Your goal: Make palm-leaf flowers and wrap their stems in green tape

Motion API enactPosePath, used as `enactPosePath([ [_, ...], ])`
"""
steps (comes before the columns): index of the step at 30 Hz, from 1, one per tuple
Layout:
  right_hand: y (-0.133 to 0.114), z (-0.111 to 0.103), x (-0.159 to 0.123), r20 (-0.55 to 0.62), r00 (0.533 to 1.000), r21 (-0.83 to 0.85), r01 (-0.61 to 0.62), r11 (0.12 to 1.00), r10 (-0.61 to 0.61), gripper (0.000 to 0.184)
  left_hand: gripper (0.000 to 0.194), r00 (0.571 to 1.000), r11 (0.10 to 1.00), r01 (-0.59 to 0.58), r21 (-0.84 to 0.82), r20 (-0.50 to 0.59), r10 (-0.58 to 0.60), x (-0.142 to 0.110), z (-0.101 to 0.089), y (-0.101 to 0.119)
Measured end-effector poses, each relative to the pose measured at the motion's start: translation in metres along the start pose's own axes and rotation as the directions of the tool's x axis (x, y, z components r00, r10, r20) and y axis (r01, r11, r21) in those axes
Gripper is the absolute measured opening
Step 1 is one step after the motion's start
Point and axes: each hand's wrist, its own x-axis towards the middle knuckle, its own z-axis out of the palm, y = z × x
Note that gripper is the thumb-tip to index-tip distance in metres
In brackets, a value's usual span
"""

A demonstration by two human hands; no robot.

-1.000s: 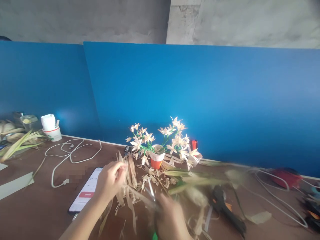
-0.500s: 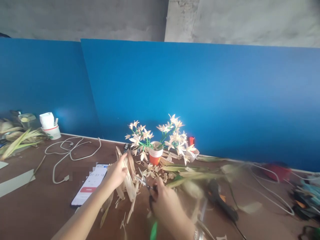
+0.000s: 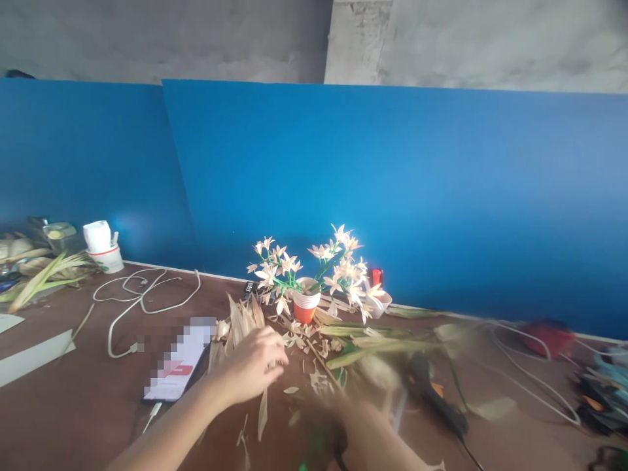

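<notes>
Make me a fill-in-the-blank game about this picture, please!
1. The big panel behind the flowers is ____.
2. The stems of the flowers are ____.
3. In the picture, the orange and white cup stands to the ____ of the phone.
4. The hand nearer the phone is the person's ____ one.

Missing words: blue; green; right; left.

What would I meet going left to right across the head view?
White strip, red-rimmed cup, phone, left hand, orange cup, black tool, red item.
</notes>
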Motion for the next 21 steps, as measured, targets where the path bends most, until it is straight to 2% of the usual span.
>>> enactPosePath([
  [1,0.003,-0.002,-0.002,0.003,1.0,0.023,0.009,1.0,-0.009,0.054,0.013,0.998,0.998,-0.061,-0.022,0.033,0.062,-0.003,0.001,0.005],
  [3,0.009,-0.008,-0.004,0.007,1.0,0.035,0.026,0.999,-0.026,0.051,0.015,0.995,0.997,-0.07,0.009,0.075,0.07,-0.01,0.004,0.011],
  [8,0.009,-0.016,-0.003,-0.007,1.0,-0.054,0.015,0.998,-0.016,0.045,0.027,0.998,0.994,0.003,0.106,0.068,-0.01,-0.021,0.006,0.002],
  [14,0.006,-0.012,0.0,-0.004,1.0,-0.126,0.006,0.992,-0.006,0.047,0.023,0.983,0.961,0.175,0.213,0.014,-0.182,-0.005,0.007,-0.005],
  [17,0.01,-0.009,-0.001,0.019,1.0,-0.148,0.02,0.989,-0.018,0.05,0.027,0.994,0.966,0.112,0.232,-0.01,-0.113,0.004,0.012,-0.006],
  [21,0.009,-0.011,-0.003,0.029,0.999,-0.129,0.037,0.991,-0.034,0.054,0.021,0.999,0.975,0.038,0.217,-0.003,-0.038,0.012,0.018,-0.009],
])
